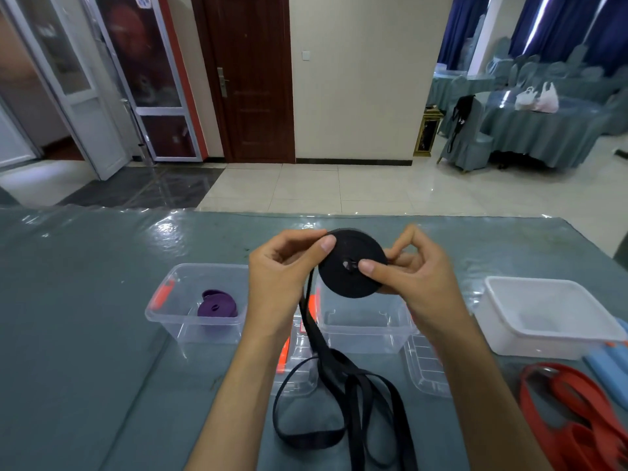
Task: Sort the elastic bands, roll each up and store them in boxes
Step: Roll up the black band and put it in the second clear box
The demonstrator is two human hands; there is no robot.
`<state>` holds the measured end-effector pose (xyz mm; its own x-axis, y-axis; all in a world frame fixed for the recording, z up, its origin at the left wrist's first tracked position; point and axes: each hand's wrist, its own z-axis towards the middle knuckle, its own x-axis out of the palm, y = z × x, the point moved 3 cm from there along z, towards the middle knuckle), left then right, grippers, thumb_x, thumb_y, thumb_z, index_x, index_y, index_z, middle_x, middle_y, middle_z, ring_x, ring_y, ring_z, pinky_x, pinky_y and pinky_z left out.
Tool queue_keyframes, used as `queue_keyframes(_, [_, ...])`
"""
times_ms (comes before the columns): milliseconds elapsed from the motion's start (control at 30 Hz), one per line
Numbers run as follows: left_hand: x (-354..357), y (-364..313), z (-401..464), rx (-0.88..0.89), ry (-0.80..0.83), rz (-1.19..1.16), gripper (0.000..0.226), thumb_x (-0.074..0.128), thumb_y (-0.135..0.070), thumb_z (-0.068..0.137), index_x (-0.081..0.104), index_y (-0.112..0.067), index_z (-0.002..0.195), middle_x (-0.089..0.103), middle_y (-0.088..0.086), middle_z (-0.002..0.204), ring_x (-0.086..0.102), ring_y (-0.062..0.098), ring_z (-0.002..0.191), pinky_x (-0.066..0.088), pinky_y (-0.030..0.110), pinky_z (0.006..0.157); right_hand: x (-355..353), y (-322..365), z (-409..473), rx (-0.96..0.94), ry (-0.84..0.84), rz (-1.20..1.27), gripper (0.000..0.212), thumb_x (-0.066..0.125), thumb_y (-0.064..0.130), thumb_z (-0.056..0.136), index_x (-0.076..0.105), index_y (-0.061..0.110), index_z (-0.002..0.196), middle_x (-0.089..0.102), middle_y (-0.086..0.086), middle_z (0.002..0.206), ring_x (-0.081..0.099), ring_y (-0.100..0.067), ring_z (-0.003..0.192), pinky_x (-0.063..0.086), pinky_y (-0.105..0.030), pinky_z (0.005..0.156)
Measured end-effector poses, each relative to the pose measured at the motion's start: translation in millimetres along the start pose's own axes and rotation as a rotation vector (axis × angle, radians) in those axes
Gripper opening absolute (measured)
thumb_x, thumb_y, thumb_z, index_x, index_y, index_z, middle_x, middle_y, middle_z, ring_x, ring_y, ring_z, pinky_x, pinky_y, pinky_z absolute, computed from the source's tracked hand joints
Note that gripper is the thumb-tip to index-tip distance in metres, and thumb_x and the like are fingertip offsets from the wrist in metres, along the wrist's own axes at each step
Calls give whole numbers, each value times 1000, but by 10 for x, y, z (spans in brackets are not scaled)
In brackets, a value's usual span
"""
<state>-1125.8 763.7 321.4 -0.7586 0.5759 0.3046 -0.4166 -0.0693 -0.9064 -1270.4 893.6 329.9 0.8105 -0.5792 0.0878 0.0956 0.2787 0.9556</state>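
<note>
Nearest, the loose tail of the black band (343, 399) lies tangled on the counter (85, 300), not yet wound. At near right the red bands (574, 402) wait unrolled. Above the middle clear box (363, 329), seemingly empty, both hands pinch the black roll (351, 263): left hand (278, 270) at its rim, right hand (418, 277) near its centre. The left box (190, 311) holds a rolled purple band (216, 304); the white box (547, 317) at right appears empty. Roughly one band stored, one partly wound.
</note>
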Motion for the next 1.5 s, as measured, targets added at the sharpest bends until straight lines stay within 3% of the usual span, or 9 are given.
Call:
queue_keyframes(133, [-32, 74, -4, -34, 46, 19, 18, 85, -18, 87, 85, -22, 105, 82, 3, 108, 78, 17, 106, 58, 19, 89, -9, 40, 6, -88, -57, -15, 38, 91, 24, 79, 72, 30, 111, 83, -10, 97, 82, -30, 87, 65, -32, 70])
queue_keyframes(300, [-77, 30, 28, -10, 115, 88, 23, 85, -16, 86, 85, -25, 107, 82, 1, 109, 78, 18, 108, 59, 25, 94, -28, -50, -4, -17, -38, 1, 32, 94, 28, 71, 65, 27, 84, 82, -15, 95, 80, -37, 89, 67, -51, 75])
queue_keyframes(400, [-31, 17, 4, 72, 52, 122, 15, 86, -18, 86, 84, -23, 100, 83, 2, 101, 79, 18, 100, 59, 21, 86, -20, -65, 0, 12, -4, 24, 38, 94, 29, 71, 59, 25, 84, 80, -19, 89, 80, -40, 85, 66, -46, 68])
queue_keyframes(533, [-38, 64, -20, -60, 148, 79, 25, 85, -14, 85, 84, -27, 107, 82, 0, 110, 77, 15, 107, 57, 18, 89, -58, 13, 10, -90, -40, -59, 39, 91, 28, 81, 71, 32, 114, 83, -8, 98, 81, -30, 89, 66, -36, 71])
queue_keyframes(767, [-64, 144, -46, -72, 101, 52, 25, 90, -9, 80, 84, -15, 103, 83, 10, 103, 80, 24, 100, 60, 22, 86, -121, -78, -2, 49, 29, -28, 34, 96, 31, 71, 65, 27, 85, 82, -15, 97, 81, -36, 86, 66, -42, 67])
queue_keyframes(933, [-16, 272, -130, -179, 111, -50, 37, 85, -21, 77, 82, -18, 114, 81, 7, 114, 77, 20, 110, 58, 22, 92, -131, -54, 18, -42, -59, -49, 36, 93, 29, 78, 74, 31, 108, 82, -9, 96, 81, -29, 86, 64, -33, 68])
queue_keyframes(1167, [-37, 218, -91, -88, 51, 9, 19, 86, -8, 84, 84, -15, 102, 83, 9, 103, 80, 19, 100, 59, 19, 85, -119, -134, -9, 40, 13, -11, 36, 94, 23, 72, 59, 21, 78, 80, -20, 93, 80, -38, 85, 65, -36, 67])
queue_keyframes(1333, [-22, 259, -82, -163, 115, 69, 31, 82, -4, 87, 80, -12, 116, 82, 4, 110, 78, 17, 106, 58, 20, 89, -143, -95, -8, -39, -79, -89, 31, 90, 17, 82, 74, 27, 106, 82, -8, 93, 82, -27, 84, 64, -30, 69])
queue_keyframes(1500, [-86, 198, -82, -135, 63, 68, 27, 86, -4, 82, 83, -11, 108, 83, 6, 104, 80, 19, 101, 59, 20, 86, -98, -68, -10, 35, 23, -141, 29, 91, 16, 82, 67, 21, 98, 82, -7, 94, 82, -25, 83, 64, -29, 65])
